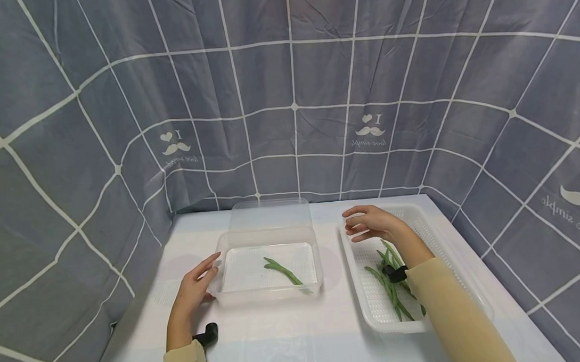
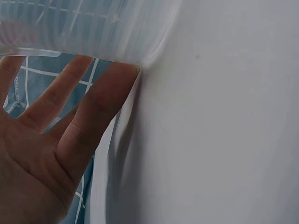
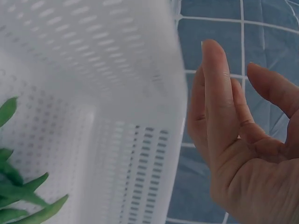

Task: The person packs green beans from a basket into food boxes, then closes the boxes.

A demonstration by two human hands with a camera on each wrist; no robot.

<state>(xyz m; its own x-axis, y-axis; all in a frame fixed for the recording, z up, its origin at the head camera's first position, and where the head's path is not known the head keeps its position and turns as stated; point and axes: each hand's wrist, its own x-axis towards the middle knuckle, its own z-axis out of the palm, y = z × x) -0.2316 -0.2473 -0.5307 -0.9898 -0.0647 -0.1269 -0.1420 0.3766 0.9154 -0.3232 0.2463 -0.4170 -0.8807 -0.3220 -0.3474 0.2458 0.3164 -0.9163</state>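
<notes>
In the head view my left hand (image 1: 194,286) is at the left side of a clear plastic container (image 1: 267,296). The left wrist view shows its fingers (image 2: 100,100) extended, with tips against the container's wall (image 2: 84,32). A few slender green beans (image 1: 284,271) lie inside that container. My right hand (image 1: 370,223) is raised over the back left of a white perforated basket (image 1: 381,327), its fingers loosely bent and holding nothing. Several more green beans (image 1: 391,284) lie in the basket, partly hidden by the right forearm.
A clear flat lid (image 1: 270,216) lies behind the container. Both containers stand on a pale table (image 1: 257,347), with a grey curtain (image 1: 267,80) with white grid lines around its back and sides. Each wrist wears a black strap-mounted device (image 1: 208,334).
</notes>
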